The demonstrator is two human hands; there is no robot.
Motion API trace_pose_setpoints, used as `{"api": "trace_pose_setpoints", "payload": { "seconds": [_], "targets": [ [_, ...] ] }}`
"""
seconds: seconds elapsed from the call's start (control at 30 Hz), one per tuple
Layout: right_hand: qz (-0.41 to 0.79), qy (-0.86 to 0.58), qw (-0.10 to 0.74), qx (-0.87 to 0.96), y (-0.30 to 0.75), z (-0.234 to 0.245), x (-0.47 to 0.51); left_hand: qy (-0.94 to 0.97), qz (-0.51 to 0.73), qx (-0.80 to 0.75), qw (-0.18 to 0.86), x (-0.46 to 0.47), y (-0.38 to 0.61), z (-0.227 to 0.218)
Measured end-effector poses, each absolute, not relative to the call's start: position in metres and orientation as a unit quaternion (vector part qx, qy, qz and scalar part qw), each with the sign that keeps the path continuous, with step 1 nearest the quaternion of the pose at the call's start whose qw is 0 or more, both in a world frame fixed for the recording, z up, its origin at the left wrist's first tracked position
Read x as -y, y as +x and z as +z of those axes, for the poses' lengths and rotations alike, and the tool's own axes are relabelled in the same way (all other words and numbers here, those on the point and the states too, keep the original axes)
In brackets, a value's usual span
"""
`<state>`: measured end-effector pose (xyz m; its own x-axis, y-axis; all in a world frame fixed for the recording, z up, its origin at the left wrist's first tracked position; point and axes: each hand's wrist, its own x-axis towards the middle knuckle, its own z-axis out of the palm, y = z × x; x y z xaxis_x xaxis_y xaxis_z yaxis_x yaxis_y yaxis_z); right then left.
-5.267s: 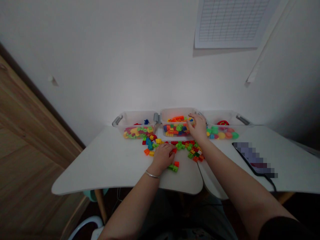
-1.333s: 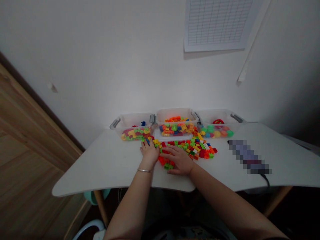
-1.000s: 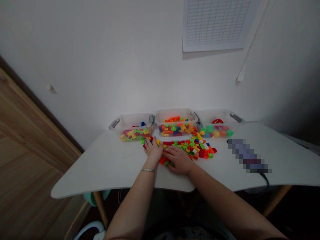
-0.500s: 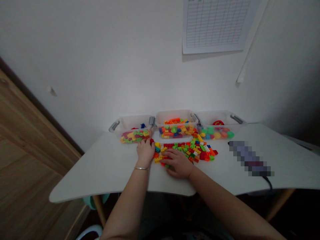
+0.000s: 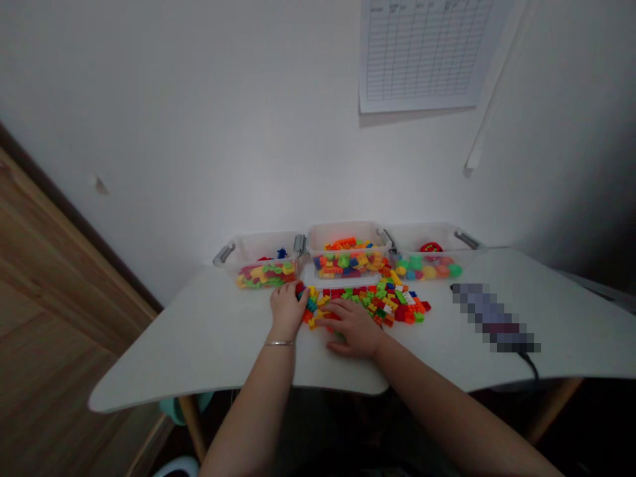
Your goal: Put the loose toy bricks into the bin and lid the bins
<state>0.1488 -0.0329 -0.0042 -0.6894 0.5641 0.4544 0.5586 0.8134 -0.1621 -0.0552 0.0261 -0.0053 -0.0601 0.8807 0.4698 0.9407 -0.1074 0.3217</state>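
Note:
Colourful plastic building bricks [image 5: 370, 301] lie in a loose pile on the white table. At the pile's left end is my left hand [image 5: 287, 310], a silver bangle on its wrist. Its thumb and fingers curl around a red building brick [image 5: 299, 287], with darker bricks partly hidden beside it. My right hand [image 5: 355, 328] lies palm down over the near side of the pile, fingers apart and touching bricks. What is under its palm is hidden.
Behind the pile stand three clear bins: the left bin [image 5: 263, 242] and middle bin [image 5: 348, 232] hold bricks and pieces, the right bin [image 5: 447, 235] coloured round pieces. A blurred-out device [image 5: 491, 318] with a cable lies right. The white table [image 5: 199, 351] meets a wall.
My left thumb has closed in around bricks at the pile's left end. My right hand has shifted slightly, its fingers still spread on the bricks. The camera view has tilted a little.

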Motion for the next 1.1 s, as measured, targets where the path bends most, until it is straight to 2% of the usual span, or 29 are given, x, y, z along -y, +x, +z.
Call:
{"api": "trace_pose_setpoints", "payload": {
  "seconds": [0.13,0.3,0.67,0.8,1.0,1.1],
  "targets": [
    [0.0,-0.31,0.23,0.923,0.147,-0.005,0.032,-0.699,-0.275,0.656,0.07,-0.024,-0.054,-0.007],
    [-0.009,-0.342,0.273,0.899,0.147,-0.007,0.031,-0.719,-0.314,0.618,0.046,-0.027,-0.061,-0.01],
    [0.01,-0.352,0.287,0.891,0.148,-0.004,0.034,-0.69,-0.324,0.646,0.028,-0.024,-0.062,-0.002],
    [-0.002,-0.381,0.321,0.867,0.148,-0.005,0.032,-0.713,-0.408,0.568,0.042,-0.013,-0.057,0.01],
    [-0.04,-0.453,0.4,0.796,0.149,-0.013,0.024,-0.861,-0.323,0.392,0.027,0.007,-0.033,0.02],
    [-0.022,-0.472,0.403,0.784,0.151,-0.016,0.021,-0.866,-0.344,0.363,-0.003,0.011,-0.02,0.017]
  ]
}}
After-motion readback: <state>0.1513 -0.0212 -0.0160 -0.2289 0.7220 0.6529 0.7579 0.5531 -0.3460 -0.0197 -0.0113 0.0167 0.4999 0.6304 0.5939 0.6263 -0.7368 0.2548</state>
